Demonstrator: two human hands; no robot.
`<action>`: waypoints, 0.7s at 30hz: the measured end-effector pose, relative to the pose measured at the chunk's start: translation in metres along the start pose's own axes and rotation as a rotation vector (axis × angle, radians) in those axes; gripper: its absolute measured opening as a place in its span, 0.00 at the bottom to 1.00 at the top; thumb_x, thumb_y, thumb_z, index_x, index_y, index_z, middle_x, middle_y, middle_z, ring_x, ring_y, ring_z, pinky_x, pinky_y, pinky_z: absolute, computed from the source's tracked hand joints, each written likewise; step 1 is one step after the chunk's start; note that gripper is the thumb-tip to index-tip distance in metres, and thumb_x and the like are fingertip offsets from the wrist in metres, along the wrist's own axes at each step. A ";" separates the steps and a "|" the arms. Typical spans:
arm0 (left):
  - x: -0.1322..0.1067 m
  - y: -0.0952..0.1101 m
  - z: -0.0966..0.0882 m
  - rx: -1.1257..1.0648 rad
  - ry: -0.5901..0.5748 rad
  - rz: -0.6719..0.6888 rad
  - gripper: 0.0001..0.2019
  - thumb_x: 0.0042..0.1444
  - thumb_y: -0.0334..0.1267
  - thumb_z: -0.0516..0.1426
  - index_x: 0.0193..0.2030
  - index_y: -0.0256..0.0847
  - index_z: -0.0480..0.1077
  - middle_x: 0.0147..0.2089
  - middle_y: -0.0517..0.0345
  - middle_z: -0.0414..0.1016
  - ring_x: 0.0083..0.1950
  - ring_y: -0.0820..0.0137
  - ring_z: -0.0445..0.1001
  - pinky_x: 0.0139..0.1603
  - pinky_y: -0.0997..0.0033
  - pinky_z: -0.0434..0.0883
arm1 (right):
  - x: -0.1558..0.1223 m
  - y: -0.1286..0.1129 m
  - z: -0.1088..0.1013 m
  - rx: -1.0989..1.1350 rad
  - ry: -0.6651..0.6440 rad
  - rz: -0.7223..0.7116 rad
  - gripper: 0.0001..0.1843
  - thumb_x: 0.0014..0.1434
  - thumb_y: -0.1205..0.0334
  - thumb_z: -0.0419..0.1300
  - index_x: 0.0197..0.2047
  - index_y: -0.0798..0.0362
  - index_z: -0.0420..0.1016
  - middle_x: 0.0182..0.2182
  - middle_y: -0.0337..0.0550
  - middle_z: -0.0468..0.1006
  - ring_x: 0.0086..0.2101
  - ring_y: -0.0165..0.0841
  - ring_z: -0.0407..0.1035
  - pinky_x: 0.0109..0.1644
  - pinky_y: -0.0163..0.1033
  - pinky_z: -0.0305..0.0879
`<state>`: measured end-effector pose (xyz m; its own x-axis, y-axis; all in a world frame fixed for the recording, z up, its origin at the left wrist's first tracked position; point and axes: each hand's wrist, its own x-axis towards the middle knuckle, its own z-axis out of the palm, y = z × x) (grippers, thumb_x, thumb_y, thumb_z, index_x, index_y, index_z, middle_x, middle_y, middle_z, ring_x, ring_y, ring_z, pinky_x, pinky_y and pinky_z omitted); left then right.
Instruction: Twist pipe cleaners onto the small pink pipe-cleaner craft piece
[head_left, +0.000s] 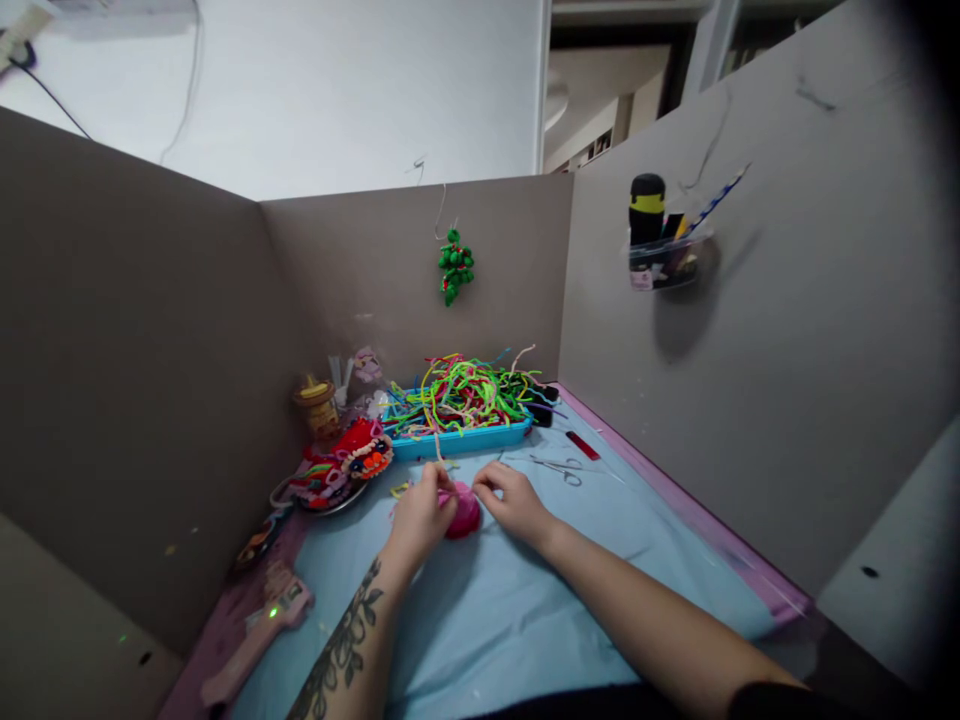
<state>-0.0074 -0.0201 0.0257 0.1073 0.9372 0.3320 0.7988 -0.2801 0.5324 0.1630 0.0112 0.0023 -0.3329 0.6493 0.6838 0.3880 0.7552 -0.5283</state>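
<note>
My left hand (421, 512) is closed in a pinch, and a pale pink pipe cleaner (438, 446) sticks up from its fingertips. Beside it, my right hand (516, 502) also pinches, thumb against fingers; whatever lies between them is too small to make out. Between the two hands a round pink and dark-red object (465, 512) sits low over the blue cloth, partly hidden by the left fingers. Its exact kind is not clear. A small yellow piece (400, 490) lies just left of the left hand.
A blue tray (465, 440) heaped with colourful pipe cleaners stands behind the hands. Scissors (564, 468) and a red strip (583, 446) lie right. At left are a plate of finished pieces (337, 480) and a pink glue gun (262, 630). Grey panels (412, 300) enclose the table.
</note>
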 end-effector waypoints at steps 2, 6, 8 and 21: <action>0.001 -0.002 0.002 -0.098 0.019 -0.009 0.10 0.49 0.32 0.54 0.37 0.43 0.56 0.35 0.59 0.74 0.31 0.70 0.71 0.31 0.73 0.61 | -0.002 -0.002 -0.002 -0.045 -0.021 -0.114 0.08 0.55 0.68 0.56 0.39 0.52 0.71 0.35 0.44 0.74 0.38 0.35 0.66 0.44 0.41 0.61; 0.003 -0.009 0.008 -0.307 0.037 -0.014 0.11 0.48 0.35 0.56 0.36 0.43 0.56 0.32 0.61 0.73 0.29 0.72 0.70 0.30 0.74 0.62 | -0.005 -0.003 -0.001 -0.172 -0.084 -0.241 0.14 0.55 0.68 0.57 0.46 0.51 0.70 0.40 0.46 0.73 0.42 0.37 0.64 0.47 0.44 0.59; 0.003 -0.011 0.011 -0.370 0.014 0.005 0.11 0.48 0.35 0.56 0.36 0.43 0.56 0.31 0.62 0.72 0.29 0.72 0.69 0.31 0.74 0.63 | -0.006 0.000 0.001 -0.197 -0.080 -0.246 0.09 0.58 0.66 0.56 0.43 0.51 0.71 0.36 0.45 0.74 0.39 0.36 0.64 0.45 0.43 0.59; -0.003 0.007 0.007 0.248 -0.101 0.120 0.04 0.55 0.33 0.50 0.36 0.41 0.65 0.36 0.49 0.75 0.39 0.61 0.73 0.37 0.68 0.62 | -0.005 0.005 0.006 -0.079 -0.144 -0.039 0.09 0.57 0.72 0.53 0.27 0.53 0.65 0.26 0.39 0.69 0.31 0.31 0.63 0.36 0.35 0.59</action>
<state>0.0020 -0.0237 0.0230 0.2582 0.9200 0.2949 0.8959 -0.3422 0.2831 0.1613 0.0126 -0.0067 -0.4667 0.6301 0.6207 0.4369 0.7744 -0.4576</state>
